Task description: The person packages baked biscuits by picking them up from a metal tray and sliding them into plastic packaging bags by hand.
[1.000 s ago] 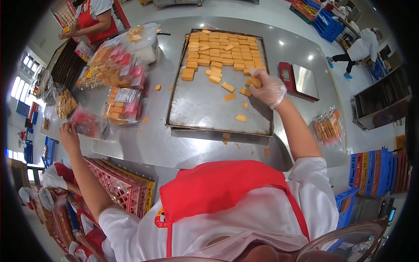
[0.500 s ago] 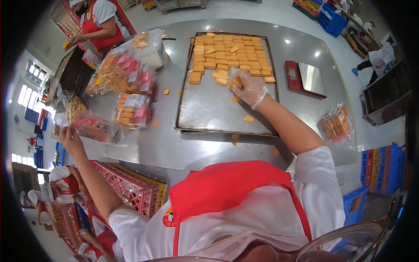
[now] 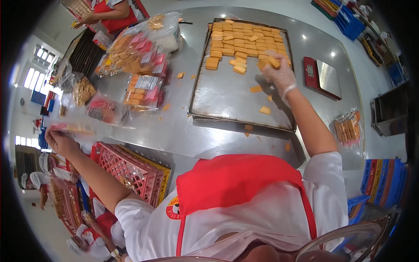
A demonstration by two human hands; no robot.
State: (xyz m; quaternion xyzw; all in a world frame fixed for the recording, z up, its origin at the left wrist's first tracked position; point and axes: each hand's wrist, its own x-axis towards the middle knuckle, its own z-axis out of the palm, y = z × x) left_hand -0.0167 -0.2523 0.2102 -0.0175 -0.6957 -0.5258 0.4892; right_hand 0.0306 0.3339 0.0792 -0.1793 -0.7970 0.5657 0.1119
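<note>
Steel table topped by dark-rimmed tray. Clear packs heaped left of tray; red-and-silver scale set right of it. Blurred pinkish wrapper pinched near table's edge in grip of left hand. Yellow-brown biscuits laid in rows on tray's far part, few scattered nearer; some clasped above tray in grip of gloved right hand.

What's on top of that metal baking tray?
Rows of rectangular biscuits crowd its far part, with a few loose pieces nearer. The gloved right hand, holding more biscuits, covers part of the tray; what lies beneath is hidden.
</note>
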